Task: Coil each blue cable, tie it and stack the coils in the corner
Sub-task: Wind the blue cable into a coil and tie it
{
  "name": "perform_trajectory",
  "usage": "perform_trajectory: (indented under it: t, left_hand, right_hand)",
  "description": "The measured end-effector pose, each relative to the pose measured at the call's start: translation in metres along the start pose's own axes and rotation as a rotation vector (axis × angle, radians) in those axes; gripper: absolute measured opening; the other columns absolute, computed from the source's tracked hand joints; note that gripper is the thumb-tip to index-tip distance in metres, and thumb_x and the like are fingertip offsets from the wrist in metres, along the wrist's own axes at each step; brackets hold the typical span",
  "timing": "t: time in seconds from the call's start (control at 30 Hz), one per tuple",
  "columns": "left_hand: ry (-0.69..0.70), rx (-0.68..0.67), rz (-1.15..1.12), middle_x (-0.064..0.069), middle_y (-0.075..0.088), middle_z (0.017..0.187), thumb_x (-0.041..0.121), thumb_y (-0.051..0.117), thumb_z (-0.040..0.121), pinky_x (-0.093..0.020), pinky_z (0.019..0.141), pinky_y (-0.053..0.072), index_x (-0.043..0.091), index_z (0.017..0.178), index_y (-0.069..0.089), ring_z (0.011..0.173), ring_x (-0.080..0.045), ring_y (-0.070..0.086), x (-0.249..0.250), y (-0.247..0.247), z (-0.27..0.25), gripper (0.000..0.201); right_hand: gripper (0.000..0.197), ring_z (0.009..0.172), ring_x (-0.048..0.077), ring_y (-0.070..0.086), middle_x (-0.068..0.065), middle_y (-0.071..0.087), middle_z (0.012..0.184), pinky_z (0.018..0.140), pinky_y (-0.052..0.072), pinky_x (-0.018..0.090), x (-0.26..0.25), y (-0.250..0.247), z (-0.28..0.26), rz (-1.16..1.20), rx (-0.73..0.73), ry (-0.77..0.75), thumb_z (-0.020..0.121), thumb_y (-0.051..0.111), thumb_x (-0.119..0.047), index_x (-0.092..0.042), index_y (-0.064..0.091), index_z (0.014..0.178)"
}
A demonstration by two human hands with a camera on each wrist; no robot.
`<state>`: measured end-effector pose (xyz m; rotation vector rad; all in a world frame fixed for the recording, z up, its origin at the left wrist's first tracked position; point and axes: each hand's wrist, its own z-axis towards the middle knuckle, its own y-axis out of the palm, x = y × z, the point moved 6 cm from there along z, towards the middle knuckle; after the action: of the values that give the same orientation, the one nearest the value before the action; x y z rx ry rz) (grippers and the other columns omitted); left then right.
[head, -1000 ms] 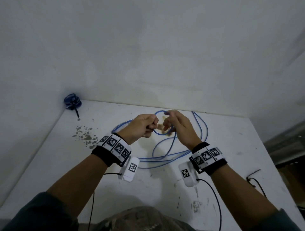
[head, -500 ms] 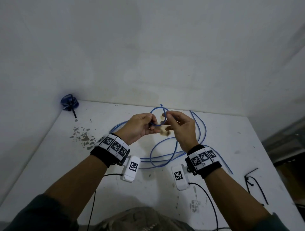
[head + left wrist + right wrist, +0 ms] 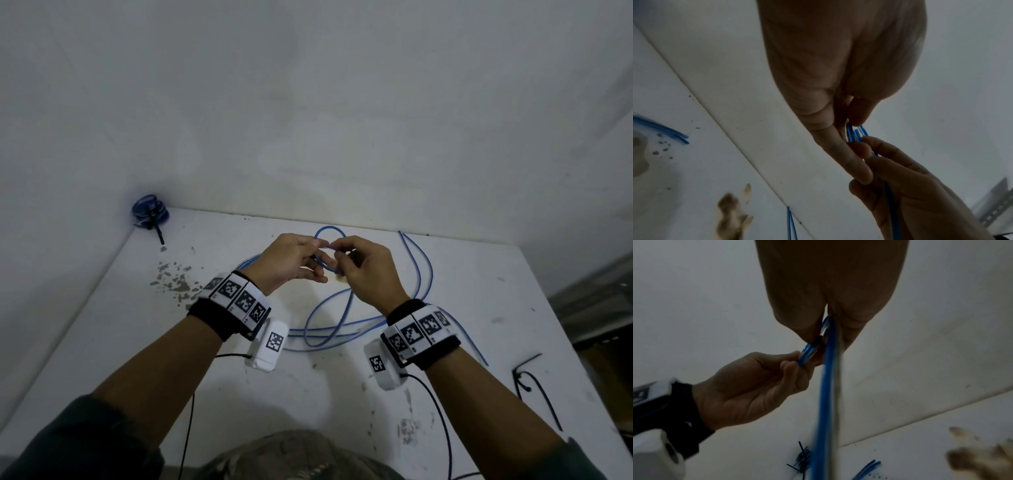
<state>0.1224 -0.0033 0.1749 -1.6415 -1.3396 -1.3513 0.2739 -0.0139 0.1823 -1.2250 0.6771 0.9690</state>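
Observation:
A blue cable (image 3: 346,308) sprawls in loose loops over the white table (image 3: 445,274). Above the table's middle, my left hand (image 3: 291,260) and right hand (image 3: 363,270) meet and both pinch a small loop of that cable (image 3: 325,236). In the left wrist view my thumb and finger pinch several blue strands (image 3: 856,133), with the right fingers (image 3: 879,155) just below them. The right wrist view has the cable (image 3: 826,386) running down from my pinching fingers. A finished blue coil (image 3: 150,210), bound with a black tie, sits in the far left corner.
Black ties (image 3: 531,377) lie near the table's right edge. Brown stains (image 3: 174,281) mark the table on the left. Walls close the table in at the back and left. Thin black wrist-camera leads (image 3: 435,404) hang below my forearms.
Both hands have stayed together at the small loop, shifting their pinch on it. The loop now stands a little higher above my fingers and the loose cable on the table has shifted slightly.

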Motion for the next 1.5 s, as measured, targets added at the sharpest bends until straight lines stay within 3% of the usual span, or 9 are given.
perform_trajectory:
  t: [0.17,0.53,0.63,0.73,0.93,1.07,1.23,1.33,1.5]
  left_hand:
    - [0.034,0.006,0.223,-0.004,0.071,0.076,0.008,0.043,0.103,-0.031,0.063,0.057,-0.002,0.118,0.061,0.064,-0.021,0.064,0.001,0.004,0.002,0.025]
    - [0.096,0.003,0.517,-0.006,0.076,0.079,0.015,0.071,0.089,-0.022,0.065,0.054,0.006,0.088,0.077,0.066,-0.022,0.073,0.018,0.003,0.000,0.011]
    - [0.108,0.059,0.537,-0.009,0.076,0.077,0.003,0.073,0.082,-0.019,0.067,0.054,0.008,0.080,0.078,0.067,-0.021,0.073,0.024,0.004,0.001,0.007]
    - [0.097,0.115,0.576,-0.006,0.076,0.078,0.008,0.076,0.078,-0.025,0.074,0.051,0.015,0.078,0.080,0.074,-0.015,0.069,0.025,0.002,0.005,0.008]
    - [0.214,0.297,0.389,0.000,0.075,0.077,0.013,0.077,0.082,-0.017,0.071,0.049,0.015,0.081,0.079,0.072,-0.003,0.066,0.025,-0.009,-0.002,0.004]
    - [0.224,0.385,0.236,0.006,0.074,0.074,0.015,0.077,0.083,-0.013,0.065,0.048,0.017,0.081,0.078,0.067,0.000,0.065,0.023,-0.025,-0.007,0.003]
    - [0.160,0.421,0.005,-0.004,0.071,0.074,0.013,0.075,0.085,-0.024,0.060,0.043,0.009,0.082,0.077,0.067,-0.014,0.059,0.021,-0.019,-0.002,0.005]
    - [0.169,0.384,0.016,-0.001,0.073,0.075,0.013,0.074,0.085,-0.025,0.063,0.044,0.010,0.085,0.078,0.068,-0.012,0.061,0.023,-0.012,0.000,0.005]
    - [0.233,0.374,-0.128,-0.004,0.074,0.082,0.008,0.072,0.086,-0.025,0.067,0.042,0.008,0.093,0.078,0.073,-0.013,0.056,0.028,-0.010,-0.001,0.009]
  right_hand:
    - [0.018,0.072,-0.002,0.060,-0.010,0.067,0.082,0.067,0.043,0.007,-0.008,-0.004,0.008,-0.164,-0.116,-0.090,0.088,0.066,0.000,-0.011,0.076,0.097]
    - [0.015,0.102,-0.001,0.066,-0.001,0.074,0.089,0.068,0.053,0.020,-0.007,-0.013,0.015,-0.054,-0.160,-0.100,0.082,0.080,-0.018,-0.010,0.069,0.076]
    - [0.027,0.083,-0.001,0.064,0.003,0.073,0.087,0.063,0.043,0.012,-0.019,-0.013,0.022,-0.141,-0.144,-0.150,0.080,0.082,-0.021,-0.016,0.058,0.068]
    - [0.040,0.068,0.009,0.060,0.002,0.065,0.072,0.057,0.042,0.025,-0.029,-0.018,0.031,-0.228,-0.076,-0.200,0.078,0.082,-0.030,-0.024,0.044,0.065]
    - [0.016,0.072,-0.006,0.059,-0.021,0.065,0.080,0.068,0.042,0.011,-0.032,-0.033,0.048,-0.309,-0.164,-0.244,0.093,0.068,-0.025,-0.014,0.077,0.100]
    - [0.015,0.068,-0.001,0.058,0.005,0.073,0.084,0.066,0.041,0.010,-0.018,-0.062,0.053,-0.240,-0.164,-0.144,0.095,0.065,-0.019,-0.009,0.076,0.093]
    - [0.025,0.070,0.010,0.059,-0.002,0.067,0.090,0.065,0.045,0.018,-0.019,-0.031,0.039,-0.166,-0.279,-0.054,0.095,0.049,0.000,-0.012,0.064,0.111]
    - [0.032,0.071,0.000,0.055,-0.001,0.066,0.093,0.069,0.040,0.009,-0.030,-0.017,0.033,-0.093,-0.139,-0.131,0.099,0.046,-0.006,-0.011,0.062,0.126]
    - [0.020,0.065,-0.005,0.057,-0.022,0.063,0.071,0.064,0.039,0.010,-0.028,-0.009,0.019,0.076,0.210,-0.175,0.098,0.059,-0.013,-0.004,0.076,0.100]
